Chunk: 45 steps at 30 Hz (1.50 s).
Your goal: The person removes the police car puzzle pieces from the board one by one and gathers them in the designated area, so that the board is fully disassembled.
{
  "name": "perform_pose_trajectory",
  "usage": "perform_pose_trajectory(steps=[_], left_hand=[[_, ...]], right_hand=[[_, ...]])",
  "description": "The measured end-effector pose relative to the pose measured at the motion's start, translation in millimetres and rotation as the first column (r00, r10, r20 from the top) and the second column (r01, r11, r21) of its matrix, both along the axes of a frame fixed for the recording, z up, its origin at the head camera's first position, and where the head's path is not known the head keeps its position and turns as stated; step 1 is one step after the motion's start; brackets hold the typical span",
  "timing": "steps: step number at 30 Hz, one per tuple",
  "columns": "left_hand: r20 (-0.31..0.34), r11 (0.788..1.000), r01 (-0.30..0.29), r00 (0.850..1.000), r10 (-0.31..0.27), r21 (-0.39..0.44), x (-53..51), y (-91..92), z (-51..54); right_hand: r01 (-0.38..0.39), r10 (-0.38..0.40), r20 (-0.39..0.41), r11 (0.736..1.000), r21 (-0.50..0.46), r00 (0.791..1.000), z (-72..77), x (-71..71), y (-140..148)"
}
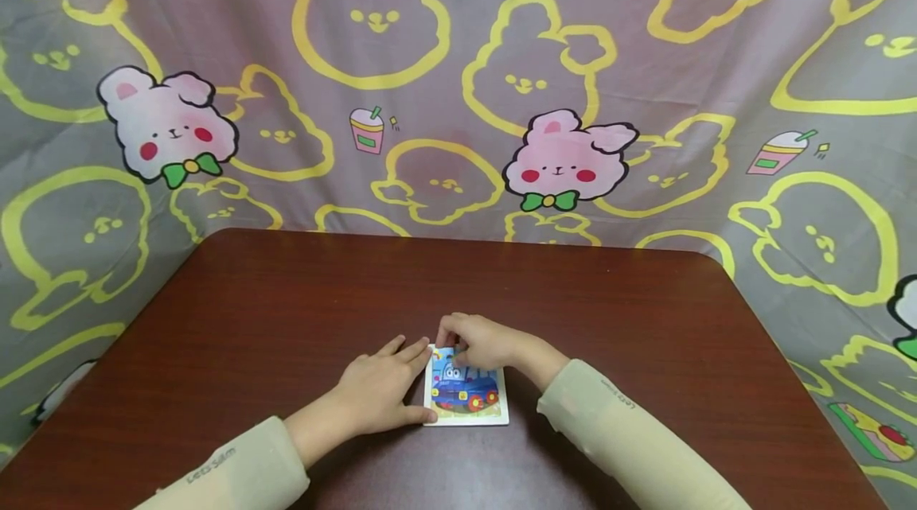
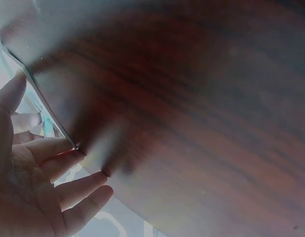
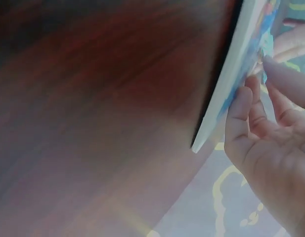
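A small square picture puzzle (image 1: 466,399) with a white border lies on the table; its picture is a blue truck with eyes and red-and-yellow wheels. My left hand (image 1: 380,389) rests along its left side, fingers spread. The left thumb touches the lower left corner, and a fingertip meets the upper left corner. Over the upper part is my right hand (image 1: 487,341), its fingers bent down and pinching a small light-blue puzzle piece (image 3: 267,43), partly hidden by the fingers. The puzzle's white edge (image 3: 216,108) shows side-on in the right wrist view.
The dark reddish-brown wooden table (image 1: 286,295) has rounded far corners. Behind it and at both sides hangs a grey cloth (image 1: 430,112) printed with yellow outlines and pink rabbits. Light sleeves (image 1: 243,466) cover both forearms.
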State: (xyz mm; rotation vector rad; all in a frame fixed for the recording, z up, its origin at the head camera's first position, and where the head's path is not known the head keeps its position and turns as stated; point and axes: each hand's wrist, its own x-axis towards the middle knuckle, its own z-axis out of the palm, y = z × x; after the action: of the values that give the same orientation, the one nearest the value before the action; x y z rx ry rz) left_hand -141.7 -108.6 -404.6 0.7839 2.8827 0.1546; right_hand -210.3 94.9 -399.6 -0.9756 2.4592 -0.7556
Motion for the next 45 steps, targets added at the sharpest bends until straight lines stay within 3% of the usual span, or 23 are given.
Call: perform_pose_trajectory(steps=[4, 14, 30, 45], left_hand=[[0.015, 1.0, -0.009, 1.0, 0.009, 0.013, 1.0, -0.6, 0.5], [0.008, 1.0, -0.003, 1.0, 0.003, 0.017, 0.1, -0.7, -0.4], [0.002, 1.0, -0.009, 1.0, 0.009, 0.014, 0.1, 0.9, 0.4], [0.023, 0.999, -0.032, 0.999, 0.032, 0.012, 1.0, 2.1, -0.4]], right_hand=[[0.004, -0.002, 0.043, 0.999, -0.053, 0.999, 0.9, -1.7, -0.8], [0.035, -0.027, 0.055, 0.989, -0.141, 0.998, 2.1, -3.4, -0.4], [0.102, -0.096, 0.056, 0.988, -0.118, 0.994, 4.1, -3.6, 20.6], [0.166, -0.155, 0.081, 0.972, -0.163, 0.985, 4.2, -0.8, 64.0]])
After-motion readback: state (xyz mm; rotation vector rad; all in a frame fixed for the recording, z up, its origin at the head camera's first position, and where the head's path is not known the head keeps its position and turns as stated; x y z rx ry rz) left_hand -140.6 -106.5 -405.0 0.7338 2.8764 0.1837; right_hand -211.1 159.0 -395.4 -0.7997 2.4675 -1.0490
